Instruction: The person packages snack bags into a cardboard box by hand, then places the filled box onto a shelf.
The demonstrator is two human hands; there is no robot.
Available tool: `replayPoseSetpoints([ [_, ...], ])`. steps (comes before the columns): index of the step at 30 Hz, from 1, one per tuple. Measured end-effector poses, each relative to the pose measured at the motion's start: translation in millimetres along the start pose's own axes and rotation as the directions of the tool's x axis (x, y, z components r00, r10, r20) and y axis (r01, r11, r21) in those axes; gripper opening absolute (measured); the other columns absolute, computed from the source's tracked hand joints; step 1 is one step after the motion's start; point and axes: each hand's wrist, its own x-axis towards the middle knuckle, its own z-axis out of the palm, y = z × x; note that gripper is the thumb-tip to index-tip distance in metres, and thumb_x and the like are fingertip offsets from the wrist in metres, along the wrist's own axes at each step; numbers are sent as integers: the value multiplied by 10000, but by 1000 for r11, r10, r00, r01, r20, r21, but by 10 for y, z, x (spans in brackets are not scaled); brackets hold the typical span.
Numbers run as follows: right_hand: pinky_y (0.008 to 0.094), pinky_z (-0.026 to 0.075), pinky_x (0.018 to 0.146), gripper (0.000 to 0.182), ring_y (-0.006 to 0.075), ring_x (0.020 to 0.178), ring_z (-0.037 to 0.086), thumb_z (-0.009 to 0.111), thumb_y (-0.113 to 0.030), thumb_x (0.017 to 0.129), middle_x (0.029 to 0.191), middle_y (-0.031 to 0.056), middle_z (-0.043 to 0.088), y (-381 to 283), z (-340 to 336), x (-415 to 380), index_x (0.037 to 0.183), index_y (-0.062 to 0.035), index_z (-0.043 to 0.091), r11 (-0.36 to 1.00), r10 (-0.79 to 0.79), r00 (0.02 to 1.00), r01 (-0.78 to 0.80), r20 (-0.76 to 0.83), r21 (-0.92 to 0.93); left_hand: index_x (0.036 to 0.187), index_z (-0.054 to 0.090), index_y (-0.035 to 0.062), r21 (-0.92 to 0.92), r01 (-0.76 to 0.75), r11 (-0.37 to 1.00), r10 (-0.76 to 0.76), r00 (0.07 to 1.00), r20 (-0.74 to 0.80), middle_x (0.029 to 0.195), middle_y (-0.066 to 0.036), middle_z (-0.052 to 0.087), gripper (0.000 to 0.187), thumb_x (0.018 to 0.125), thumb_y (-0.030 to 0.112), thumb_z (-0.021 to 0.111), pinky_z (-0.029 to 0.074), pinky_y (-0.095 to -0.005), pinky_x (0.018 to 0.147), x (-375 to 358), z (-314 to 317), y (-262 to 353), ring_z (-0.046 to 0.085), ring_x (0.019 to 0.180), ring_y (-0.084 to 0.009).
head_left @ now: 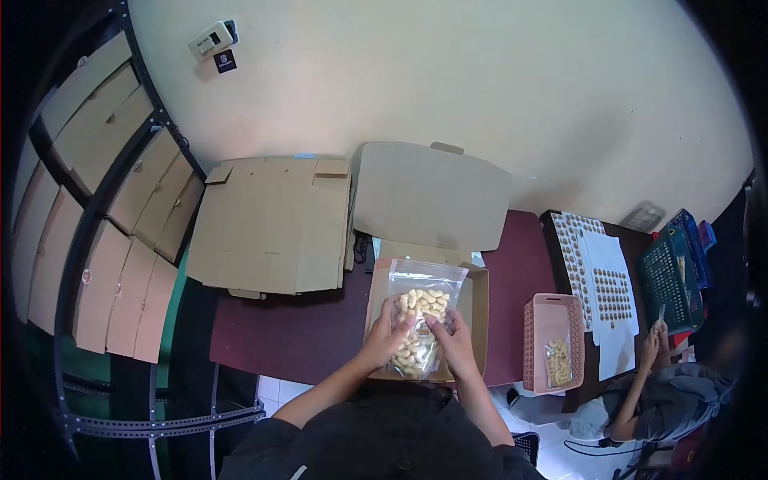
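A clear zip-top pouch of cashew nuts is held upright in front of my body, over an open cardboard box. My left hand grips the pouch's left side, and my right hand grips its right side. Both thumbs press on the pouch's front around a small label, while the other fingers are mostly hidden behind it. The box's lid stands raised against the wall behind. Much of the box's inside is hidden by the pouch and my hands.
Flattened cardboard leans at the back left of the maroon table. A pink basket with another nut pouch stands right. Sticker sheets and a green basket lie beyond, near a seated person. Boxes fill the left shelf.
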Motion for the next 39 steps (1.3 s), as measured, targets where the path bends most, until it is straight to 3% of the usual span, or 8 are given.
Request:
replayPoseSetpoints([
  [2, 269, 424, 837, 357, 138, 986, 531, 603, -135, 845, 1063, 113, 564, 11, 17, -1, 1118, 53, 472, 998, 53, 998, -53, -34, -21, 1269, 278, 14, 304, -22, 952, 12, 999, 35, 1173, -163, 495, 590, 833, 208, 625, 396, -326, 909, -36, -3, 44, 499, 1068, -212],
  [6, 274, 410, 860, 374, 139, 990, 516, 609, -127, 838, 1044, 102, 555, -12, -21, -2, 1139, 36, 459, 954, 239, 965, -213, -110, 210, 1247, 290, 12, 104, -17, 994, 18, 1000, -17, 1120, -146, 521, 627, 783, 161, 685, 417, -316, 890, -30, -15, 37, 515, 1040, -194],
  [10, 289, 409, 885, 483, 164, 1024, 508, 642, -76, 796, 1107, 120, 526, 80, 35, 7, 1199, 22, 395, 985, -126, 992, 122, -21, -123, 1276, 263, -13, 110, -41, 993, 32, 996, 82, 1192, -132, 457, 648, 770, 36, 665, 436, -303, 881, -31, -96, 70, 491, 1074, -181],
  [16, 294, 439, 859, 377, 156, 1001, 536, 585, -177, 854, 1082, 99, 548, 133, 146, 75, 1158, -12, 435, 904, 176, 984, -146, -38, 401, 1291, 241, -10, 417, -74, 906, 47, 996, 75, 1154, -169, 477, 815, 691, 192, 754, 428, -328, 895, -82, -185, 174, 492, 1081, -223],
  [22, 298, 437, 870, 425, 182, 1018, 537, 598, -18, 818, 1097, 112, 541, 107, 332, 143, 1185, -6, 384, 995, 43, 971, -63, 237, 77, 1281, 245, 27, 3, -39, 999, 39, 992, -121, 1158, -135, 467, 783, 698, 138, 756, 428, -325, 889, -222, -311, 78, 499, 1056, -201],
  [25, 304, 435, 876, 398, 177, 1025, 532, 583, -82, 850, 1113, 110, 538, 13, 412, 156, 1193, -3, 398, 965, 187, 950, -225, 248, 136, 1276, 253, 33, 238, 14, 971, 38, 977, -212, 1150, -135, 471, 757, 701, 92, 741, 430, -326, 892, -325, -333, 135, 508, 1046, -195],
  [28, 299, 435, 873, 374, 174, 1027, 532, 566, -87, 862, 1119, 111, 538, 77, 310, 241, 1189, -1, 407, 925, 226, 918, -307, 324, 224, 1280, 264, 43, -1, -49, 999, 48, 978, -205, 1153, -133, 473, 741, 705, 70, 730, 427, -326, 898, -419, -220, 162, 502, 1057, -193],
  [39, 287, 440, 876, 448, 166, 1011, 551, 614, -31, 808, 1098, 94, 549, 43, -26, 237, 1195, -7, 388, 920, 365, 802, -388, 472, -52, 1282, 257, 15, 137, -14, 990, 63, 931, -358, 1212, -116, 451, 712, 727, 36, 703, 390, -310, 936, -643, 180, -59, 477, 1104, -174],
])
